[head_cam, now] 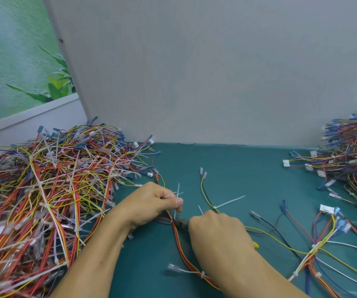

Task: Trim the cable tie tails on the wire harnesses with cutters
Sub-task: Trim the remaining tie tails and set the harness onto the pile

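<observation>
My left hand (151,206) pinches several white cable tie tails (178,191) above a red, yellow and black wire harness (180,250) lying on the green mat. My right hand (218,231) grips the cutters (182,223); only their dark jaws show, at the harness just under my left thumb, and a yellow handle tip (255,245) peeks out behind my wrist. Another untrimmed tie tail (230,201) sticks out of a yellow-black branch just beyond my right hand.
A big heap of harnesses (44,190) with long tie tails fills the left side. A second heap (352,155) sits at the right edge, with loose harnesses (315,250) near it. A grey wall (194,72) stands behind the green mat (227,168).
</observation>
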The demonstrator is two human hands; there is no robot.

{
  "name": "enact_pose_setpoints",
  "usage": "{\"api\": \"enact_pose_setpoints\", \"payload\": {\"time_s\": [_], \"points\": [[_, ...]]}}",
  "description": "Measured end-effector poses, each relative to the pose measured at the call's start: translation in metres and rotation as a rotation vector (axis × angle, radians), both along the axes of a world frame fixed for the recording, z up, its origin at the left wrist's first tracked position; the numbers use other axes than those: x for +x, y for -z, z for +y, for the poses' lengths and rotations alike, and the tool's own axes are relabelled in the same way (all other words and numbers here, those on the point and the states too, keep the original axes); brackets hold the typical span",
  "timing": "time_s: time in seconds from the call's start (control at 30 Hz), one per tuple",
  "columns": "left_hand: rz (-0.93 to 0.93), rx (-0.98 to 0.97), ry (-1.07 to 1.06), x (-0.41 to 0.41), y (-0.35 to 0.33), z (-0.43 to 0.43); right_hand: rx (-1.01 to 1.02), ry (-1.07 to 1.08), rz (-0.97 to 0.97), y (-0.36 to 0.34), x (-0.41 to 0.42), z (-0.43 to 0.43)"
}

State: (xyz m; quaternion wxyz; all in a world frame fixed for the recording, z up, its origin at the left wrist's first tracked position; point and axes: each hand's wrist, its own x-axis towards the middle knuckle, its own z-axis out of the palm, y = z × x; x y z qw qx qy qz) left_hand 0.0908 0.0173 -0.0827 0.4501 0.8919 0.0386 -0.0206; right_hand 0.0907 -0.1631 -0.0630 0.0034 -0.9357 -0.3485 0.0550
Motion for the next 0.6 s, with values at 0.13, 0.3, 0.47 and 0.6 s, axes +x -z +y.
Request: {"api": "enact_pose_setpoints", "payload": {"time_s": [0.13, 0.3, 0.47, 0.6], "points": [[0.003, -0.016, -0.005, -0.0001, -0.0003, -0.0003, -0.009, -0.011, -0.015, 0.002, -0.0028, -0.0004], [-0.004, -0.001, 0.002, 0.0003, 0.0002, -0.0006, -0.039, -0.027, -0.014, 0.0017, -0.0036, -0.001], [-0.016, -0.025, -0.013, 0.0017, 0.0028, -0.0004, -0.044, -0.026, -0.027, 0.0003, -0.0035, 0.0008], [-0.051, -0.22, -0.143, 0.0047, 0.0048, -0.0042, 0.015, 0.003, -0.051, -0.0024, -0.0071, -0.0092]]}}
